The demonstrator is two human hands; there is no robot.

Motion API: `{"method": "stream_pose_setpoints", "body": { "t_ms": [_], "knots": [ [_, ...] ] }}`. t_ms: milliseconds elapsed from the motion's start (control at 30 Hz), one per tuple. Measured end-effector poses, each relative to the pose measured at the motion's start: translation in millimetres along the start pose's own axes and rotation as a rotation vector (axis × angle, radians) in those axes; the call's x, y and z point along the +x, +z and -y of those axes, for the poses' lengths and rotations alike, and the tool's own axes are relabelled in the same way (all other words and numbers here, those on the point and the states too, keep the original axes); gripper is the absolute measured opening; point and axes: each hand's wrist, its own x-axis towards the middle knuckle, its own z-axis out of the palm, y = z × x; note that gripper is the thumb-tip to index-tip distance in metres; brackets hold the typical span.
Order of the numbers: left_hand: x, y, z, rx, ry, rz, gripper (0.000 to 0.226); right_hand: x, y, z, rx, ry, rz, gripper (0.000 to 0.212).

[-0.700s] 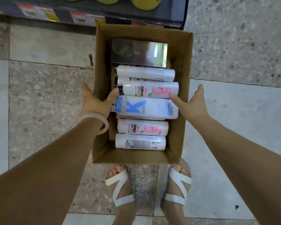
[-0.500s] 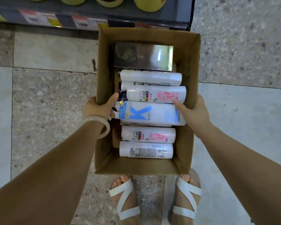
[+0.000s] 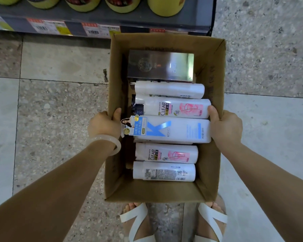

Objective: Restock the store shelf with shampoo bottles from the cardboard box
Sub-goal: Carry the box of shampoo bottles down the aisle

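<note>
An open cardboard box (image 3: 156,191) sits in front of me over the floor, with several white shampoo bottles lying flat inside. Among them are a large bottle with a blue K (image 3: 173,131), two pink-labelled CLEAR bottles (image 3: 175,109) and a silver carton (image 3: 160,66) at the far end. My left hand (image 3: 104,124) grips the box's left wall, thumb inside. My right hand (image 3: 225,127) grips the right wall, thumb inside against the bottles.
A dark store shelf (image 3: 101,20) with price tags and yellow-green containers (image 3: 164,5) runs along the top, just beyond the box. My feet in white sandals (image 3: 136,222) stand below the box on a speckled tile floor.
Both hands went from open beside the box to closed on its side walls. The box appears larger and closer to the shelf edge.
</note>
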Motion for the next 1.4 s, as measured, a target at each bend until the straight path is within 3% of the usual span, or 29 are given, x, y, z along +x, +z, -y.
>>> {"method": "stream_pose_setpoints", "body": {
  "t_ms": [233, 467, 1000, 1200, 1400],
  "knots": [
    [-44, -32, -14, -0.014, 0.071, -0.038, 0.051, -21, -52, 2, -0.017, -0.056, -0.021, 0.054],
    [-135, -113, -86, -0.005, 0.108, -0.011, 0.049, -67, -188, 17, 0.009, -0.018, -0.06, 0.053],
    [-350, -371, -375, 0.003, 0.441, -0.016, 0.045, -131, -604, 102, 0.093, 0.034, -0.301, 0.052],
    [-380, -430, -481, -0.037, 0.482, -0.023, 0.04, -101, -708, 137, 0.1, 0.045, -0.367, 0.047],
    [-372, -441, -576, -0.058, 0.411, 0.028, 0.039, -26, -774, 170, 0.045, 0.079, -0.344, 0.046]
  ]
}}
